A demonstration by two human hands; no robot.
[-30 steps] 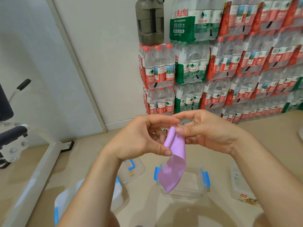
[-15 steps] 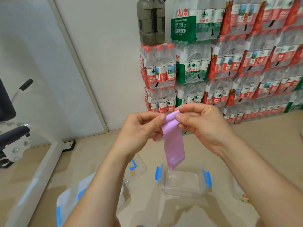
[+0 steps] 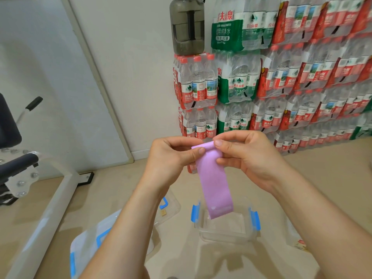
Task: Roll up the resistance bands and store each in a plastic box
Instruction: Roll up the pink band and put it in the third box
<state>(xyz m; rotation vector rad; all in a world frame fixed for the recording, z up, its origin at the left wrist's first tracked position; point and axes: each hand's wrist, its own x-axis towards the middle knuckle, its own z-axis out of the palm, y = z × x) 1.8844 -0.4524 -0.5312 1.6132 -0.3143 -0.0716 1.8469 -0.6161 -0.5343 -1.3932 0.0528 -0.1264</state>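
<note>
Nearest, down by the person's left forearm, a clear lidded box with blue clips (image 3: 88, 246) sits on the floor, and a loose lid with a blue clip (image 3: 168, 208) lies just beyond it. Both forearms reach forward at chest height. The left hand (image 3: 171, 158) and the right hand (image 3: 247, 158) meet over the floor, each with thumb and fingers pinching the top edge of the purple resistance band (image 3: 215, 184), left on its left corner, right on its right. The band hangs flat and unrolled, its lower end dangling over an open plastic box (image 3: 225, 224) with blue latches, which stands on the floor directly below. To the left stands a white exercise frame (image 3: 30, 198). Against the far wall are stacked packs of bottled water (image 3: 281, 83), with a dark grey jug (image 3: 187, 25) on top of one stack.
</note>
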